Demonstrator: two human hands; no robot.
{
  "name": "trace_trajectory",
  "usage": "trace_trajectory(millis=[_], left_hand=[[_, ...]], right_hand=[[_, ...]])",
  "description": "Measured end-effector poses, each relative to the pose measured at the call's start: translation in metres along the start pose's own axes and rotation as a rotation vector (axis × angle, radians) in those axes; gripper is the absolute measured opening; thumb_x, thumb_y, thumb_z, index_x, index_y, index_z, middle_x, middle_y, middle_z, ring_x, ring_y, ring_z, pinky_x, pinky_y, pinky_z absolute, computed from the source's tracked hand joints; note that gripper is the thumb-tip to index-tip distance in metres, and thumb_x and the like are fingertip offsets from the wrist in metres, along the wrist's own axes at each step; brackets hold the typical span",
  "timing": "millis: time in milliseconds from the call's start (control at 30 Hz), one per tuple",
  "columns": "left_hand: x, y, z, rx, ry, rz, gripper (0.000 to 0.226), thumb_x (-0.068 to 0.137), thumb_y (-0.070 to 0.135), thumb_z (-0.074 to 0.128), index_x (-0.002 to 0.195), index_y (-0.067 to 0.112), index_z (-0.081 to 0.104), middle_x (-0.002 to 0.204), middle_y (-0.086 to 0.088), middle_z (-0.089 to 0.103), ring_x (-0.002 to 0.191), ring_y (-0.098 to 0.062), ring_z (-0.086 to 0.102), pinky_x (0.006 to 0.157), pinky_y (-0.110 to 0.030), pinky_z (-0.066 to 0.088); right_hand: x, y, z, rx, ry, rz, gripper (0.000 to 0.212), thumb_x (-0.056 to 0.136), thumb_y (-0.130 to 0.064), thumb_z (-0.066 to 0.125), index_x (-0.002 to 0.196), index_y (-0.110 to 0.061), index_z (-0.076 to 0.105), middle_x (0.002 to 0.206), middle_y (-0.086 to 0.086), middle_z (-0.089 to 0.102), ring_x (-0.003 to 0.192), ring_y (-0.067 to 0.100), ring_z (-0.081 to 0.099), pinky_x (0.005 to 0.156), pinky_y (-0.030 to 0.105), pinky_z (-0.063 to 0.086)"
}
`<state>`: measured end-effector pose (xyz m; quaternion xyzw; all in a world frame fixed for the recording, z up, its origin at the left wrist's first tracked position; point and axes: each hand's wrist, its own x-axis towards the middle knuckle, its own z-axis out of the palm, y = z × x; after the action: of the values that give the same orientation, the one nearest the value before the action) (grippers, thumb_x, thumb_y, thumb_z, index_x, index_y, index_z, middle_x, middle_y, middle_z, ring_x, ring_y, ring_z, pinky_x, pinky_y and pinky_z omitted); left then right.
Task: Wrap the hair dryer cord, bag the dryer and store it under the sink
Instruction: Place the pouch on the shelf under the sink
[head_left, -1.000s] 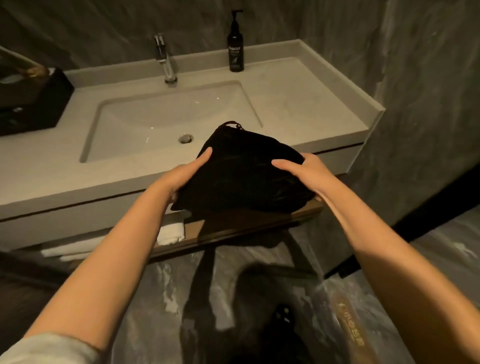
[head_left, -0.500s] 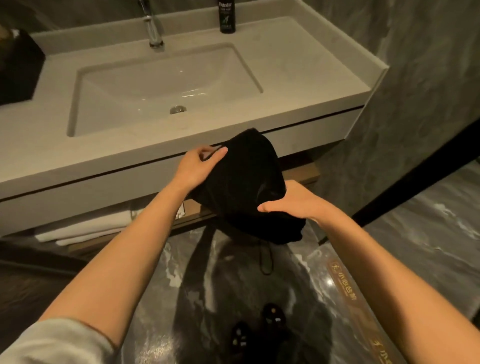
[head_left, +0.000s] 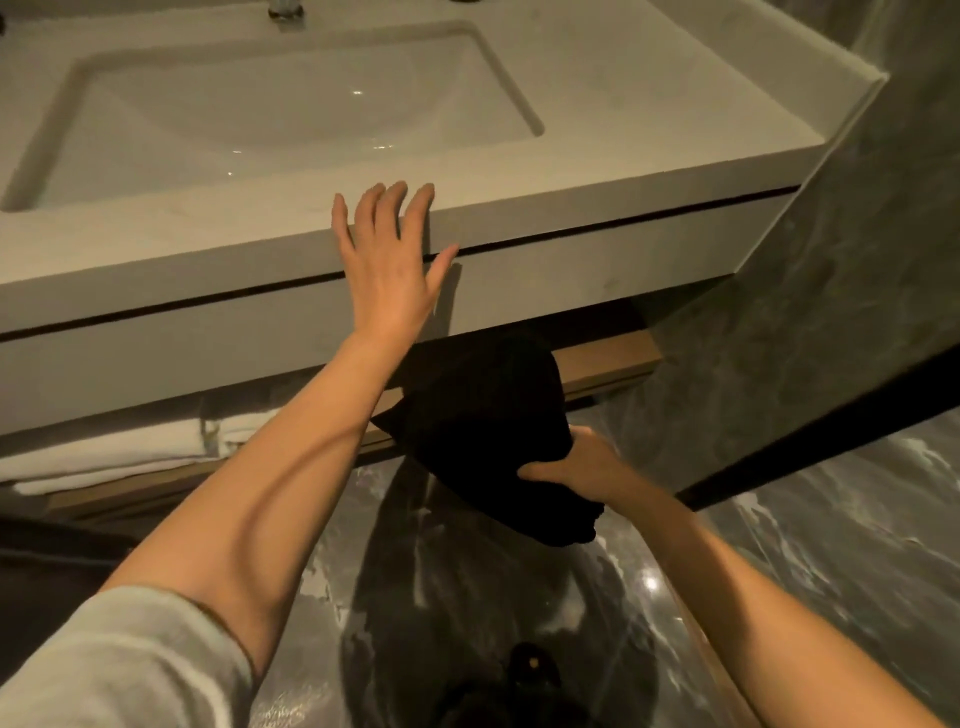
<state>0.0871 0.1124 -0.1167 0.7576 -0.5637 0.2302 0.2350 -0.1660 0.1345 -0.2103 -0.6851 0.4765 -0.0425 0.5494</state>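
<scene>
Since the frame 0.5 s ago: left hand (head_left: 392, 260) let go of the bag (head_left: 488, 431) and went up to the counter (head_left: 597, 171) front edge; bag dropped lower, now carried by right hand (head_left: 576, 465) only.

Left hand: flat open, fingers spread, palm braced on the counter's front edge, just right of the basin (head_left: 270, 104). Holds nothing.

Right hand: closed around the bag's lower right side, thumb on top, fingers hidden underneath. Dryer not visible, presumably inside; can't confirm cord state.

Bag pos: below the counter's front edge, its top at the opening above the wooden shelf (head_left: 608, 358), rest hanging over the floor (head_left: 779, 571). White towels (head_left: 104, 452) fill the shelf's left part; right part looks free.

Step, as I read it: stowing the bag on the shelf, near the end of the task.

To do it well imo: keep the left brace for balance, bring the bag in low so it clears the counter's underside, push toward the shelf's right end, away from towels. Set it fully back from the shelf's front edge before releasing, else a soft bag w/ a heavy load may roll off.
</scene>
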Motion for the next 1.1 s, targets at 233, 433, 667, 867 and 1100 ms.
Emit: trace_trajectory(millis=[233, 433, 667, 867, 1100], left_hand=[[0.007, -0.008, 0.042, 0.058, 0.382, 0.041, 0.046, 0.091, 0.053, 0.054, 0.116, 0.016, 0.064, 0.113, -0.014, 0.065, 0.111, -0.028, 0.053, 0.099, -0.041, 0.031], [0.016, -0.020, 0.065, 0.150, 0.569, 0.109, 0.046, 0.089, 0.055, 0.054, 0.110, 0.017, 0.066, 0.105, -0.012, 0.067, 0.105, -0.021, 0.040, 0.094, -0.039, 0.027], [0.018, -0.021, 0.069, 0.222, 0.658, 0.122, 0.047, 0.089, 0.057, 0.050, 0.109, 0.018, 0.067, 0.103, -0.010, 0.067, 0.100, -0.029, 0.060, 0.095, -0.040, 0.030], [0.020, -0.022, 0.073, 0.247, 0.709, 0.127, 0.048, 0.089, 0.057, 0.048, 0.110, 0.017, 0.067, 0.103, -0.010, 0.067, 0.099, -0.030, 0.060, 0.096, -0.041, 0.031], [0.020, -0.022, 0.073, 0.264, 0.716, 0.124, 0.049, 0.089, 0.057, 0.047, 0.109, 0.017, 0.067, 0.101, -0.011, 0.067, 0.096, -0.031, 0.061, 0.095, -0.040, 0.032]], right_hand=[[0.084, 0.039, 0.020, 0.076, 0.065, 0.032, 0.050, 0.070, -0.029, 0.081, 0.115, -0.017, 0.061, 0.106, -0.002, 0.065, 0.103, 0.020, 0.063, 0.083, 0.030, 0.050], [0.161, 0.059, 0.045, 0.097, 0.199, -0.021, 0.048, 0.073, -0.021, 0.080, 0.116, -0.009, 0.063, 0.114, 0.010, 0.067, 0.106, 0.025, 0.063, 0.085, 0.031, 0.050], [0.241, 0.062, 0.065, 0.101, 0.286, -0.055, 0.056, 0.073, -0.023, 0.079, 0.121, -0.006, 0.058, 0.120, 0.013, 0.064, 0.112, 0.028, 0.059, 0.086, 0.028, 0.045], [0.282, 0.069, 0.075, 0.131, 0.333, -0.053, 0.061, 0.073, -0.027, 0.079, 0.125, -0.008, 0.055, 0.123, 0.012, 0.063, 0.115, 0.030, 0.057, 0.092, 0.034, 0.046], [0.298, 0.072, 0.078, 0.146, 0.336, -0.067, 0.061, 0.075, -0.027, 0.078, 0.128, -0.008, 0.054, 0.124, 0.013, 0.062, 0.115, 0.030, 0.057, 0.092, 0.033, 0.046]])
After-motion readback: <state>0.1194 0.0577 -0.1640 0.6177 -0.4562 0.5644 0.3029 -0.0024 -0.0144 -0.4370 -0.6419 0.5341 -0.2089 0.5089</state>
